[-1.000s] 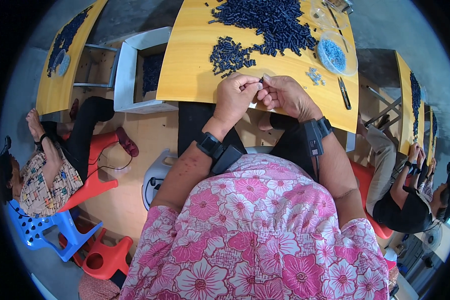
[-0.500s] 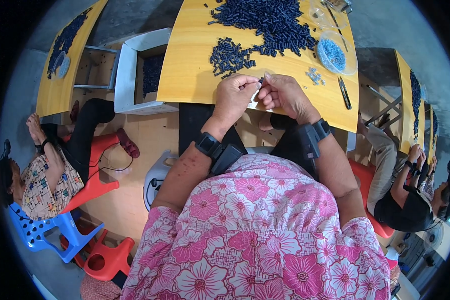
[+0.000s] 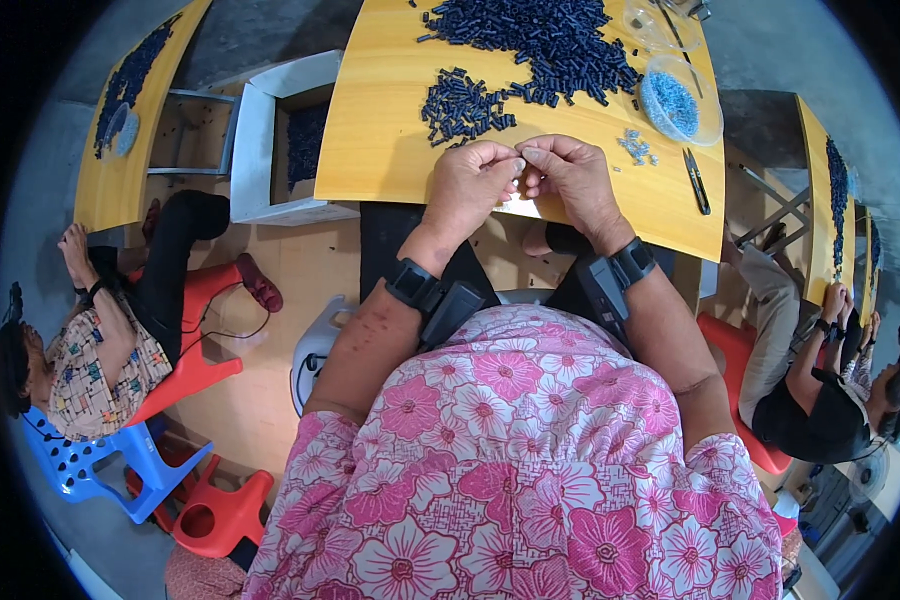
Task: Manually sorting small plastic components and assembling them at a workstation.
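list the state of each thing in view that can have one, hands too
left hand: fingers curled, fingertips pinched
right hand: fingers curled, tips meeting the left's; anything held too small to tell
large heap: dark pieces, loose
small heap: dark pieces, loose
bowl: open, blue bits inside
box: open, dark contents
slim tool: lying on the table

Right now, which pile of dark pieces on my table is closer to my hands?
The smaller pile, just beyond your left hand. The bigger pile sits farther back and reaches farther to the right.
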`<move>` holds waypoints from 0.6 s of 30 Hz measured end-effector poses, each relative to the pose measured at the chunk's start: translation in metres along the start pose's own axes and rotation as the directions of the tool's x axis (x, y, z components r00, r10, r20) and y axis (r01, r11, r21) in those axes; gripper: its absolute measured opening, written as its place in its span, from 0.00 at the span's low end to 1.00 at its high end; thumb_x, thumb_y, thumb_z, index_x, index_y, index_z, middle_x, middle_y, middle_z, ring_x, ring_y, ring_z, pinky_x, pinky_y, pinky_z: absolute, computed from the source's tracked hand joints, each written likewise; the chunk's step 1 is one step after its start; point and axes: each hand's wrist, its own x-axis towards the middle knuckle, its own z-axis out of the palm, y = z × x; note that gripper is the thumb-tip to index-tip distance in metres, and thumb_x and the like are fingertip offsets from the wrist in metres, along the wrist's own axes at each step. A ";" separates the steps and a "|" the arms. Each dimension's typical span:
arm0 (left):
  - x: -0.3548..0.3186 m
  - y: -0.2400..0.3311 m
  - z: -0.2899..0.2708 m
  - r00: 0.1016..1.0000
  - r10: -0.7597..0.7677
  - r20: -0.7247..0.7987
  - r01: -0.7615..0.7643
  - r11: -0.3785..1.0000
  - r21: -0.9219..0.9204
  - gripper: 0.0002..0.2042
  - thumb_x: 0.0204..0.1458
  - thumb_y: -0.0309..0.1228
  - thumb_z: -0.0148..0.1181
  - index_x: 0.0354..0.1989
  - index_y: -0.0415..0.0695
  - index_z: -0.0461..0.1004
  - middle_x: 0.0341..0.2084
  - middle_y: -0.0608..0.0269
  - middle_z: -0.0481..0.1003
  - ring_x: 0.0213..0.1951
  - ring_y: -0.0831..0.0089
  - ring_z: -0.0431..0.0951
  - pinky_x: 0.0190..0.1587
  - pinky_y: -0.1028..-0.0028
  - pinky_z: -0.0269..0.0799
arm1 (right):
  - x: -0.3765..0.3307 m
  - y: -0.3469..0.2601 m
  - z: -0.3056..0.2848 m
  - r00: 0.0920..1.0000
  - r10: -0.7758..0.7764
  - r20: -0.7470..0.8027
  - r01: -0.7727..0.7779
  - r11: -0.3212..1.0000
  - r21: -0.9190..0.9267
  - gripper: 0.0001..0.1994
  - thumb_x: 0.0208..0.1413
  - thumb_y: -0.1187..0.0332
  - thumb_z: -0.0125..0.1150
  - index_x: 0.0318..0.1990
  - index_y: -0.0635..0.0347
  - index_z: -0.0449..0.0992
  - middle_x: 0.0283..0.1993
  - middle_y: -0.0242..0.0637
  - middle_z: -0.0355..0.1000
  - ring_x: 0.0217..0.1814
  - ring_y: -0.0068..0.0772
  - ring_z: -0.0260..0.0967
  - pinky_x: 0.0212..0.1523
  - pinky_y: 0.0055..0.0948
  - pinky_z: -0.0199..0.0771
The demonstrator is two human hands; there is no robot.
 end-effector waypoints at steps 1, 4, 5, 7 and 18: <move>0.000 0.000 -0.001 1.000 -0.002 0.001 0.002 1.000 0.001 0.07 0.55 0.27 0.61 0.36 0.36 0.79 0.23 0.66 0.77 0.22 0.83 0.74 0.26 0.82 0.72 | 0.001 0.000 0.000 1.000 0.001 -0.001 -0.001 1.000 0.002 0.09 0.61 0.71 0.58 0.43 0.68 0.77 0.29 0.34 0.74 0.28 0.22 0.71 0.32 0.22 0.77; 0.001 0.000 -0.004 1.000 -0.018 0.025 0.017 1.000 0.014 0.07 0.55 0.27 0.61 0.37 0.35 0.79 0.23 0.66 0.77 0.23 0.83 0.74 0.27 0.82 0.72 | 0.003 -0.002 -0.002 1.000 0.030 0.008 -0.030 0.999 0.017 0.08 0.61 0.72 0.59 0.42 0.68 0.78 0.30 0.35 0.74 0.28 0.23 0.71 0.32 0.23 0.77; 0.001 -0.001 -0.006 0.999 -0.037 0.032 0.037 0.999 0.002 0.07 0.55 0.27 0.61 0.38 0.35 0.79 0.23 0.66 0.77 0.23 0.83 0.75 0.27 0.82 0.72 | 0.004 -0.002 -0.003 0.999 0.042 0.011 -0.042 0.999 -0.006 0.08 0.61 0.72 0.59 0.42 0.68 0.78 0.30 0.35 0.74 0.28 0.23 0.71 0.32 0.23 0.77; 0.002 -0.001 -0.008 0.998 -0.058 0.039 0.058 0.998 -0.011 0.08 0.55 0.27 0.61 0.38 0.35 0.79 0.23 0.66 0.77 0.23 0.83 0.75 0.28 0.81 0.73 | 0.005 -0.004 -0.004 0.998 0.055 0.013 -0.055 0.998 -0.029 0.08 0.61 0.72 0.59 0.42 0.68 0.78 0.30 0.35 0.74 0.28 0.23 0.71 0.33 0.24 0.77; 0.004 0.000 -0.010 0.992 -0.110 0.067 0.113 0.993 -0.038 0.08 0.57 0.29 0.60 0.38 0.36 0.78 0.23 0.67 0.77 0.23 0.82 0.75 0.27 0.81 0.72 | 0.002 -0.004 -0.001 0.999 0.031 0.022 -0.031 0.999 -0.018 0.07 0.61 0.73 0.58 0.42 0.68 0.78 0.28 0.35 0.74 0.28 0.24 0.70 0.33 0.25 0.77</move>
